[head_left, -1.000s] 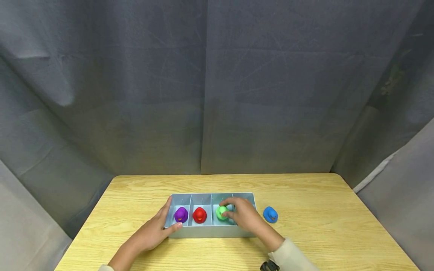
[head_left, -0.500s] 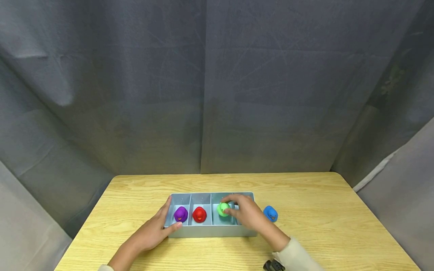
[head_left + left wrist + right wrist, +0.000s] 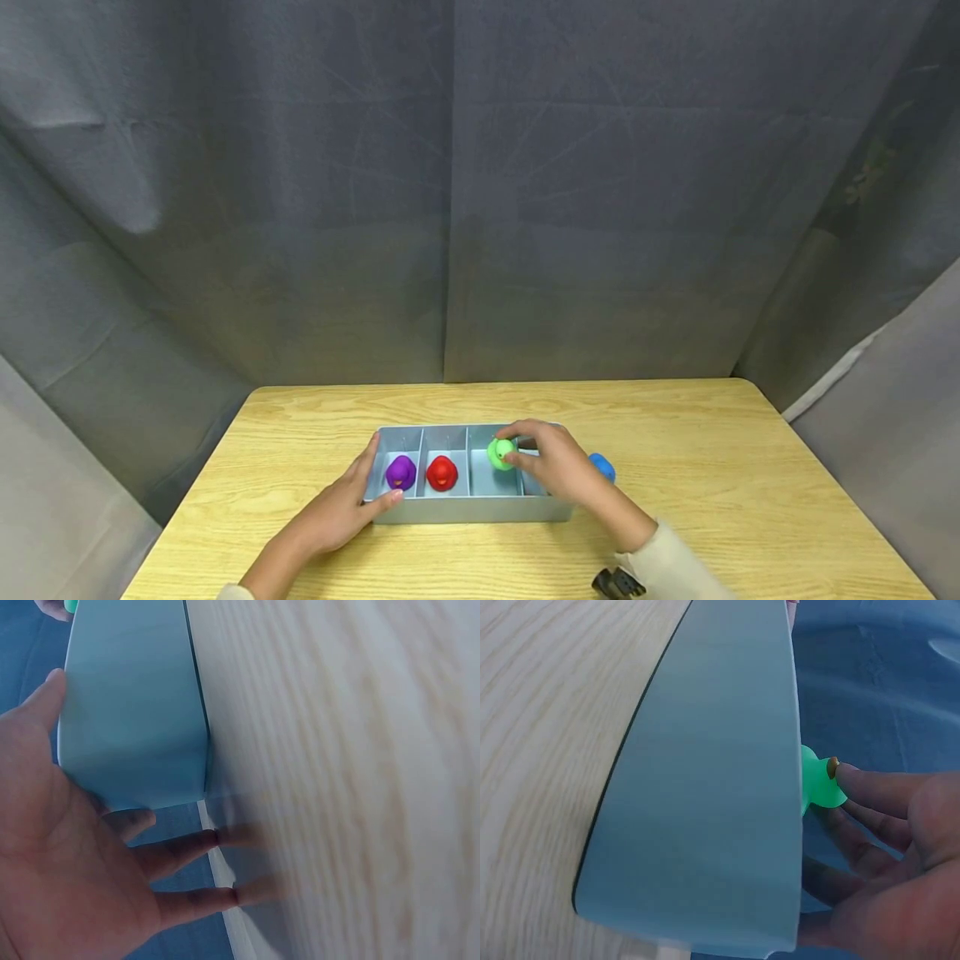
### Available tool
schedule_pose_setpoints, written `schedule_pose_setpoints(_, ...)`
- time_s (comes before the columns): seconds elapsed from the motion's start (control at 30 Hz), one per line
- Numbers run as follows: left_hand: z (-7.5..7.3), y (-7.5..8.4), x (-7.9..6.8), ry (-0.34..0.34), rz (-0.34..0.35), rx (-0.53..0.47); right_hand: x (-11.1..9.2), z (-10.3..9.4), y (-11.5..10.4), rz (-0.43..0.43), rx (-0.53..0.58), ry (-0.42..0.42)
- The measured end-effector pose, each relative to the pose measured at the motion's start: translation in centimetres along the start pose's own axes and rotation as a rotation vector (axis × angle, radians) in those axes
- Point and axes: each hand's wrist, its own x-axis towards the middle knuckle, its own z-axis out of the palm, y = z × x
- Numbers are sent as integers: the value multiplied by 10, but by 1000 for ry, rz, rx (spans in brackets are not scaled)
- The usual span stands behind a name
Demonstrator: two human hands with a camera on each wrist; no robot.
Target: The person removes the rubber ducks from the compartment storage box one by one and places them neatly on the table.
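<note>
A light blue-grey box (image 3: 471, 511) with four-sided compartments lies lengthwise on the table. My right hand (image 3: 558, 467) pinches a green rubber duck (image 3: 500, 453) between thumb and fingers, over the third compartment from the left. In the right wrist view the duck's head and orange beak (image 3: 832, 766) show above the box's rim. Straight, spread fingers of my left hand (image 3: 337, 512) lie along the box's left end, its thumb at the front rim. A purple duck (image 3: 401, 472) sits in the leftmost compartment, a red duck (image 3: 442, 473) in the one beside it.
On the table right of the box is a blue duck (image 3: 602, 467), partly hidden behind my right hand and forearm. The rightmost compartment is largely covered by that hand. Grey curtains (image 3: 450, 208) hang behind and beside the wooden table (image 3: 712, 500).
My right hand has risen and shifted right with the green duck, away from the compartment floor. The right arm now covers part of the blue duck. My left hand has stayed in place.
</note>
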Motion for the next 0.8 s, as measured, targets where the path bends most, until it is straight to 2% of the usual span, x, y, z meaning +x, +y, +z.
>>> schedule_pose_setpoints(0.4,1,0,-1,3,0,5,-5,-11,-1,15,75,17)
schedule_pose_setpoints(0.8,0,0,-1,2,-1,0,-16,-24,10,-1,62,55)
